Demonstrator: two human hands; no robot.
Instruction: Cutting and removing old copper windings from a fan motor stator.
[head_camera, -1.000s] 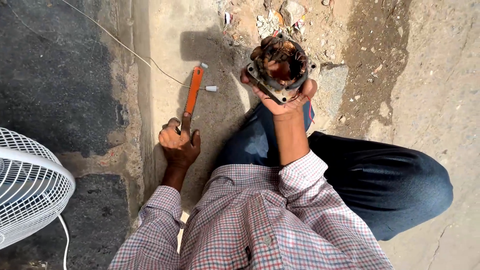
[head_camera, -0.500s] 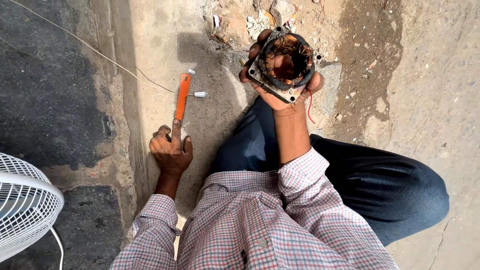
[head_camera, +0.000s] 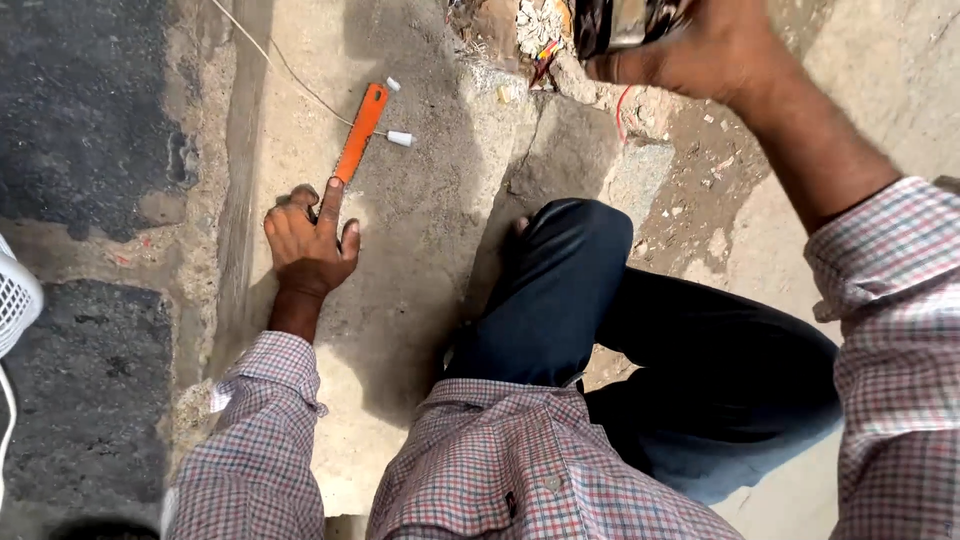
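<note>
Left hand (head_camera: 308, 243) pressed flat on concrete floor (head_camera: 420, 220), fingers spread, nothing gripped; index fingertip touching lower end of orange-handled tool (head_camera: 358, 132). Tool laid tilted on floor, above hand. Right hand (head_camera: 700, 45) raised well right of tool, fingers clenched round metal motor part (head_camera: 620, 20), partly cropped.

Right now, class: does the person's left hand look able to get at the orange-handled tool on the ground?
Probably yes. The left hand rests on the concrete with a fingertip at the near end of the orange-handled tool, and nothing lies between them.
</note>
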